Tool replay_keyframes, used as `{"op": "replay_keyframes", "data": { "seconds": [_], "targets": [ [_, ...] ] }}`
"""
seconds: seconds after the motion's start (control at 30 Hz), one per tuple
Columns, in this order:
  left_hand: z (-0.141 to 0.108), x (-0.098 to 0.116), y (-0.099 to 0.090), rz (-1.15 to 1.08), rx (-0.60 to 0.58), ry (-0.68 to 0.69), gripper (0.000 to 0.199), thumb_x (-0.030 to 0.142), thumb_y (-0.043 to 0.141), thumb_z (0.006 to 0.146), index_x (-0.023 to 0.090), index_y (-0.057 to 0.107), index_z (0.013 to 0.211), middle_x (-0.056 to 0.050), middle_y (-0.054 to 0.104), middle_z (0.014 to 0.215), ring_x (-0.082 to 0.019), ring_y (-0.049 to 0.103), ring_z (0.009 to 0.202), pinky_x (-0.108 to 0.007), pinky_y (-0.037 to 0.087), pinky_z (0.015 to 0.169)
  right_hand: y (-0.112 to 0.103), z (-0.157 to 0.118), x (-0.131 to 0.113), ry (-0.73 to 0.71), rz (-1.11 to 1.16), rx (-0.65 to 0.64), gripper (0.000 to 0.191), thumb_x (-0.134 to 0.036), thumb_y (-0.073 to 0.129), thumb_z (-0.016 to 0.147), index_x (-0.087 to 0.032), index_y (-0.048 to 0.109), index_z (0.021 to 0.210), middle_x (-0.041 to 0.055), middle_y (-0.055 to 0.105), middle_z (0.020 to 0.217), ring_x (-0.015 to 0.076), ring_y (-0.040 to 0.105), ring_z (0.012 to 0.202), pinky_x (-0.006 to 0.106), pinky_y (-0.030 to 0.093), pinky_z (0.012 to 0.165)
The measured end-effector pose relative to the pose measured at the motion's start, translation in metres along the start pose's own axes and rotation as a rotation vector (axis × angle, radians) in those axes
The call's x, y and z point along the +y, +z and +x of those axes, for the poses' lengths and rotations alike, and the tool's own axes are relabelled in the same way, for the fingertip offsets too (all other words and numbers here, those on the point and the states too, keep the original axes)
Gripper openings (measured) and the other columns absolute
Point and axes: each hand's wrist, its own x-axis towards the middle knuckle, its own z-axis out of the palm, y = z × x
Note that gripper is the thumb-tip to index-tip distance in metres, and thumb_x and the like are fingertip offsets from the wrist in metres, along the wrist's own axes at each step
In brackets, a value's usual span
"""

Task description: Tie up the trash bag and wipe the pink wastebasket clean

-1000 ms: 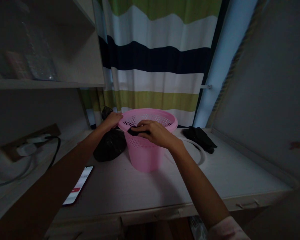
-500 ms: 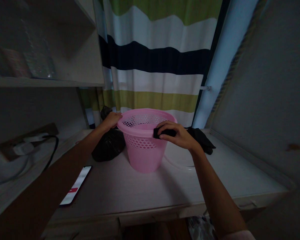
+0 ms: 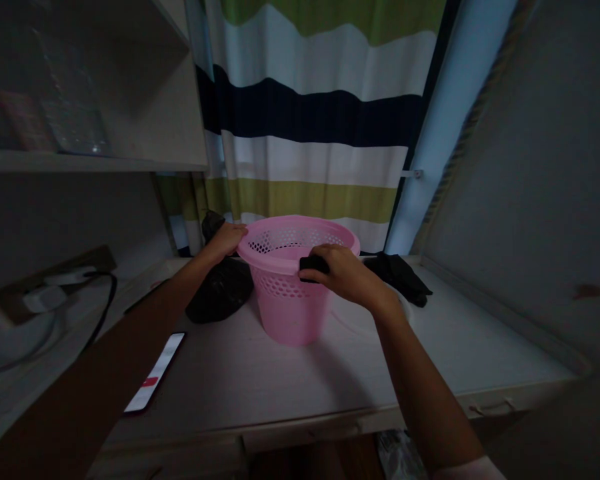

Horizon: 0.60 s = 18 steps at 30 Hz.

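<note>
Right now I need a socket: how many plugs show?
2: the grey-cable plug and, right of it, the black-cable plug, both on the board. Shadow may hide more.

A room in a home, shown by the striped curtain [image 3: 310,120] and shelf [image 3: 90,162].

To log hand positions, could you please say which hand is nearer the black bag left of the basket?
Left. The left hand, on the basket rim's left side, is beside the black bag; the right hand is across, frontward.
</note>
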Motion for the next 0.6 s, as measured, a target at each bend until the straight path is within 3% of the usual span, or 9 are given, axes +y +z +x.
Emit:
{"op": "replay_keyframes", "data": {
  "seconds": [0.17, 0.6],
  "targets": [
    [-0.002, 0.002, 0.0, -0.006, 0.028, 0.006, 0.037, 0.021, 0.047, 0.07, 0.006, 0.061, 0.101, 0.001, 0.052, 0.052, -0.007, 0.033, 0.036, -0.02, 0.022, 0.035, 0.004, 0.005, -0.008, -0.048, 0.012, 0.023, 0.032, -0.043, 0.055, 0.081, -0.019, 0.058, 0.102, 0.0072, 0.067, 0.09, 0.0219, 0.061, 0.086, 0.034, 0.04, 0.076],
    [0.001, -0.001, 0.001, 0.0, 0.041, 0.0, 0.032, 0.024, 0.047, 0.068, 0.008, 0.063, 0.09, 0.002, 0.045, 0.045, -0.008, 0.033, 0.036, -0.022, 0.022, 0.036, 0.028, 0.022, -0.035, -0.069, -0.151, 0.105, 0.034, -0.045, 0.045, 0.086, -0.02, 0.063, 0.099, 0.0085, 0.068, 0.086, 0.0201, 0.062, 0.074, 0.027, 0.038, 0.059]
  ]
}}
